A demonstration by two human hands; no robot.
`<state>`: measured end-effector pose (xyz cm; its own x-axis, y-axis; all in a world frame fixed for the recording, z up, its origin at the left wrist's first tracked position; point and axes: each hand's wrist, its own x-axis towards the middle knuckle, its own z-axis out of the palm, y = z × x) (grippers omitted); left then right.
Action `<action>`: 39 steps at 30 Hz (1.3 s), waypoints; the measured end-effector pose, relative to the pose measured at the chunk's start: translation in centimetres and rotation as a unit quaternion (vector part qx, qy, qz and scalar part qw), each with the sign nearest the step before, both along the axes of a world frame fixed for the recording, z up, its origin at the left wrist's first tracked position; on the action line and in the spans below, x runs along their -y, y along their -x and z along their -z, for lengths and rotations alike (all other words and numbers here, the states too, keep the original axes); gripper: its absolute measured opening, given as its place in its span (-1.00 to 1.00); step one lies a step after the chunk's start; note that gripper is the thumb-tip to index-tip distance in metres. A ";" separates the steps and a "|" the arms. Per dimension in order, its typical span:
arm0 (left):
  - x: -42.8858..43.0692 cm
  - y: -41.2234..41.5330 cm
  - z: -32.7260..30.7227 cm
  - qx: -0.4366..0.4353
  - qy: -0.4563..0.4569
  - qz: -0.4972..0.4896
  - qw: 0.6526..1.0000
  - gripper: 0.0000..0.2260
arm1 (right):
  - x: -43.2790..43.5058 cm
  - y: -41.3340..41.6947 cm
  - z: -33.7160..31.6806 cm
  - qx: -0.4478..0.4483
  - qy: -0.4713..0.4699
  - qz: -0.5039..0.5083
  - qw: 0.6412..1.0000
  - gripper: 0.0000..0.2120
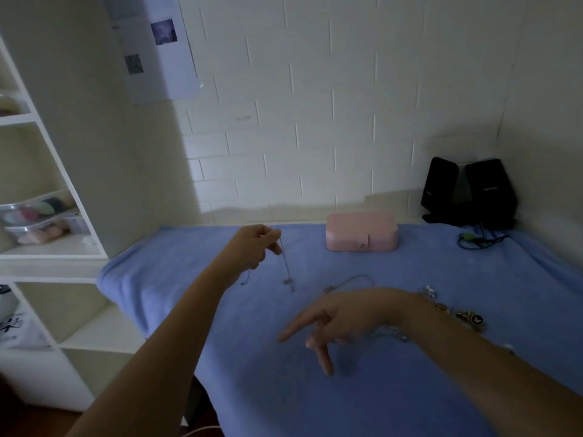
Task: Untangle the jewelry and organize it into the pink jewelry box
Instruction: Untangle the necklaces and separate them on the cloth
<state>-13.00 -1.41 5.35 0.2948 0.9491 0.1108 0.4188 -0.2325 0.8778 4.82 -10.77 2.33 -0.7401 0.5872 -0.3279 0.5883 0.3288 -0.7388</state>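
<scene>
Obs., head view, dim light.

- Left grip [252,247]: thumb and fingertips pinched together on the top end of a thin necklace [285,263], held up above the blue cloth [410,389] that covers the worktop.
- The necklace hangs free from that pinch, with its long axis close to vertical and leaning slightly right towards the bottom. The pendant [288,281] is at the low end. It may be brushing the cloth or just clear of it; the picture is too dark to settle that.
- Right grip [347,313]: fingers apart and loosely extended, holding nothing, palm down, low over the cloth near the middle of the worktop.
- Pink jewelry box [362,231]: at the far edge of the cloth, lid down, with the clasp on the side facing the person.
- Second chain [347,278]: lies loose in an arc on the cloth, between the box and the right grip.
- Remaining jewelry pile [470,318]: on the cloth beyond the right forearm, partly hidden by it. Whether its pieces are knotted together cannot be read.

Relation that matters: the box lies to the right of and beyond the held necklace, and almost straight ahead of the empty right grip.

Judgement: one necklace is separated and ready to stow, but the lid is down. The free right grip is better placed to undo the clasp. The left grip then has a short carry to the right, keeping the chain hanging straight so that it does not catch the loose chain below.
</scene>
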 end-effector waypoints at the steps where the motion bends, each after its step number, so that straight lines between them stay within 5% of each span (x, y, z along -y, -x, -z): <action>1: -0.1 0.3 1.0 -0.054 0.006 -0.007 0.998 -0.80 | 0.2 0.5 0.2 0.024 0.020 -0.019 0.999 -0.63; 6: 0.3 1.8 5.3 -0.258 0.032 0.007 0.966 -0.74 | 0.7 2.4 1.2 0.082 0.015 -0.004 0.997 -0.69; 11: 0.7 2.7 6.4 -0.376 -0.086 -0.056 0.921 -0.80 | 1.1 2.6 0.0 0.054 -0.030 0.030 0.998 -0.71; 15: 2.0 1.5 5.9 -0.293 -0.164 -0.023 0.942 -0.83 | 1.5 1.2 -1.4 0.113 -0.141 0.007 0.984 -0.65; 20: 3.3 -2.0 6.2 -0.217 -0.135 0.064 0.965 -0.89 | 3.8 -1.2 -1.6 0.153 -0.119 0.003 0.981 -0.68; 26: 2.2 -6.5 8.2 -0.265 -0.108 0.040 0.957 -0.68 | 5.3 -5.8 -2.0 0.083 -0.160 0.166 0.970 -0.82; 30: 1.8 -8.3 8.1 -0.285 -0.127 0.031 0.950 -0.82 | 4.8 -8.7 0.7 0.066 -0.242 0.288 0.924 -0.89; 39: -1.0 -8.2 9.2 -0.290 -0.169 -0.039 0.941 -0.82 | 5.0 -9.3 4.4 0.050 -0.305 0.291 0.905 -0.92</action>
<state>-4.79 -0.38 -3.89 0.3298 0.9100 0.2512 0.8325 -0.4058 0.3771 14.15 -15.74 -2.04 -0.2312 0.9626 0.1412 0.8466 0.2706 -0.4583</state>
